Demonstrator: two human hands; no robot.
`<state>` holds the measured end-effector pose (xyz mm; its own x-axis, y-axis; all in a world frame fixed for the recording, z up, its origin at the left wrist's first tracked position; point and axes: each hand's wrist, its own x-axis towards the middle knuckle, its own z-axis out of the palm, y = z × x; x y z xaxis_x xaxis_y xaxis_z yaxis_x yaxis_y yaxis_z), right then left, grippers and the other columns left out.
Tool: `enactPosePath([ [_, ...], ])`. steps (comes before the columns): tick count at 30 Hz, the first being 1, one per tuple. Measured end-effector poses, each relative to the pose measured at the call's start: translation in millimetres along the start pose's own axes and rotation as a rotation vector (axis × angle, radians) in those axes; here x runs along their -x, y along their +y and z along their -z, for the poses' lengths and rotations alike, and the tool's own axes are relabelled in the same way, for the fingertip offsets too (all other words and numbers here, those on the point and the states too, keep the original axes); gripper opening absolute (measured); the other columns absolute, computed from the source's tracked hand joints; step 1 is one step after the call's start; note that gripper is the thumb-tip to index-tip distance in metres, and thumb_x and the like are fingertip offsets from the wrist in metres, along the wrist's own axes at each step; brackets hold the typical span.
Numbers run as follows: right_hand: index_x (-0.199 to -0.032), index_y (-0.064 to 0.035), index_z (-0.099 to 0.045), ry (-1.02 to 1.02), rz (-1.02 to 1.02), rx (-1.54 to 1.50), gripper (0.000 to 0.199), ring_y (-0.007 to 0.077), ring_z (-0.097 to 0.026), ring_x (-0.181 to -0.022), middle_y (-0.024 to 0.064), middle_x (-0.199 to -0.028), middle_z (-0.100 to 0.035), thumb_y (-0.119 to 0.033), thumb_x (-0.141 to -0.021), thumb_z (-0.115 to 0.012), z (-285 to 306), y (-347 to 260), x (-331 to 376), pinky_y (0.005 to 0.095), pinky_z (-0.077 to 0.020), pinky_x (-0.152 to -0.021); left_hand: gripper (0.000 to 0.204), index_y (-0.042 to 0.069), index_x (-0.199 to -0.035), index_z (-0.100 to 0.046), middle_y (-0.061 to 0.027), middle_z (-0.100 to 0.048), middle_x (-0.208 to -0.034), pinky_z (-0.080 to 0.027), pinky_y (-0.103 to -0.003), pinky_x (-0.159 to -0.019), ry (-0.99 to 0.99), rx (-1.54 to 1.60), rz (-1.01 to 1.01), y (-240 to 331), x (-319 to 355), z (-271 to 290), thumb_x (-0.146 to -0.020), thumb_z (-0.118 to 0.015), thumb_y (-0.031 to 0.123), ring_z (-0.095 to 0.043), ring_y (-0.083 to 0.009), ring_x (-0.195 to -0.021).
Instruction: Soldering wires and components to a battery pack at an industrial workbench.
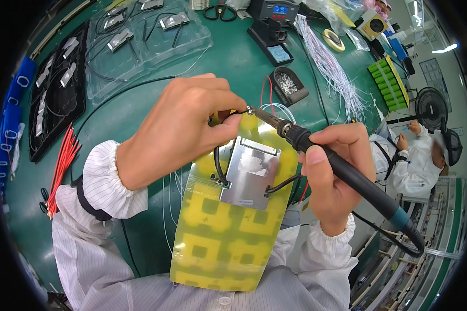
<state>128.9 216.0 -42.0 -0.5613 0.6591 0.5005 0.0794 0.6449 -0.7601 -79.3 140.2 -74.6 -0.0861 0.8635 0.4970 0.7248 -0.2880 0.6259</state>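
Yellow-taped pack (220,243), silver plate (251,176), black leads (219,166)

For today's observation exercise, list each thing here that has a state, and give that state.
Soldering iron: held in right hand, tip at the black wire.
Black wire: end pinched in left hand.
Silver plate: flat on yellow pad.
Red wires: lying loose.
Fan: spinning or not, cannot tell.
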Motion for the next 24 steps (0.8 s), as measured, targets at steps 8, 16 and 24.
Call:
enactPosePath([
  [8, -0.090, 0.0019, -0.056, -0.037, 0.011, 0.080, 0.014, 0.0056, -0.055, -0.048, 0.0041, -0.058, -0.061, -0.004, -0.082, -0.066, 0.1, -10.2, -8.1, 0.0195, -0.0392, -0.046, 0.016, -0.001, -0.085, -0.070, -0.0081, -0.062, -0.068, -0.045, -0.032, -0.057, 0.030, 0.000, -0.034, -4.0, -0.7, -0.6, -0.069, -0.070, -0.001, -0.058, -0.0222, -0.063],
  [16, -0.092, 0.0037, -0.055, -0.024, -0.027, -0.022, 0.015, 0.0051, -0.056, -0.052, 0.0060, -0.065, -0.064, -0.006, -0.086, -0.064, 1.2, -4.3, -4.4, 0.0184, -0.0398, -0.049, 0.014, -0.002, -0.084, -0.070, -0.0084, -0.063, -0.068, -0.047, -0.032, -0.057, 0.038, 0.005, -0.047, -5.7, 2.0, -2.0, -0.071, -0.070, -0.002, -0.060, -0.0216, -0.064],
  [24, -0.092, 0.0037, -0.055, -0.011, -0.026, -0.009, 0.016, 0.0051, -0.057, -0.052, 0.0061, -0.064, -0.064, -0.007, -0.085, -0.064, 1.5, -6.1, -1.9, 0.0179, -0.0403, -0.048, 0.015, -0.002, -0.085, -0.069, -0.0087, -0.063, -0.069, -0.047, -0.031, -0.058, 0.031, 0.008, -0.046, -5.0, 1.2, -1.2, -0.071, -0.070, -0.002, -0.059, -0.0216, -0.064],
])
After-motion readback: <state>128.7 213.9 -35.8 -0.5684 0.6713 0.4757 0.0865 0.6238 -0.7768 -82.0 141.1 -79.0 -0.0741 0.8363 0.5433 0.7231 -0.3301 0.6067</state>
